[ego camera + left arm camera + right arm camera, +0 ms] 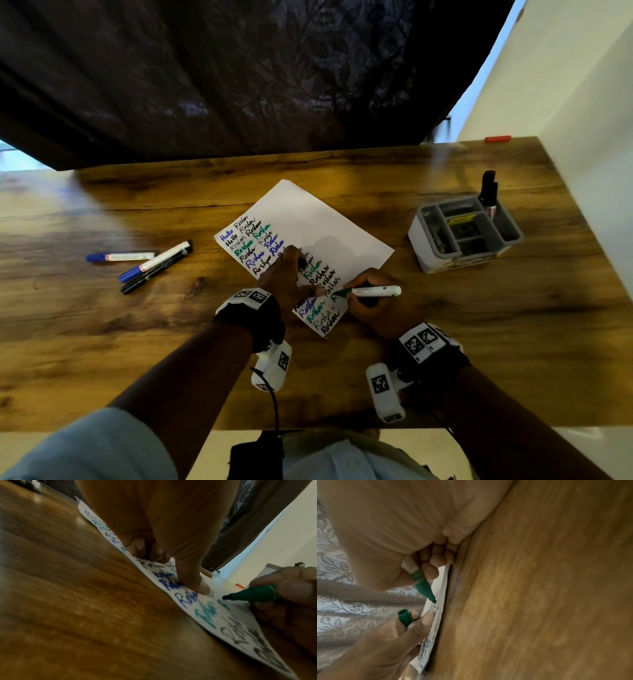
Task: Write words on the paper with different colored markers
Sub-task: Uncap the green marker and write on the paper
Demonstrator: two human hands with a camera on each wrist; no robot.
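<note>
The person is midway through a fresh word in green; the right hand [368, 301] grips the green marker [373, 291] in an ordinary writing hold, thumb and fingers curled round the barrel, the tip down at the paper [318, 219] near its near right edge, where a first green letter already shows. I'd judge the task well along; two columns of words in blue, black and green run down the sheet from its far left corner towards the near corner, while the far right part is unwritten. The next move, as I read it, is to carry the stroke on through the remaining letters, keeping the tip light and the sheet from sliding; after that the marker wants its cap and another colour wants picking.

The left hand [291, 274] does two jobs; its forefinger is stretched out and presses the paper flat just beside the marker tip, while the other fingers are curled round the green cap [405, 616], seen plainly from the right wrist. So neither hand is free.

The paper lies askew near the middle of the table [102, 342]; three capped markers [144, 262], two blue and one black, lie together well off towards the left edge; a grey organiser [466, 233] with a black marker [488, 193] standing in it sits towards the right edge; a small red thing [498, 138] rests at the far right corner, too small to name.
</note>
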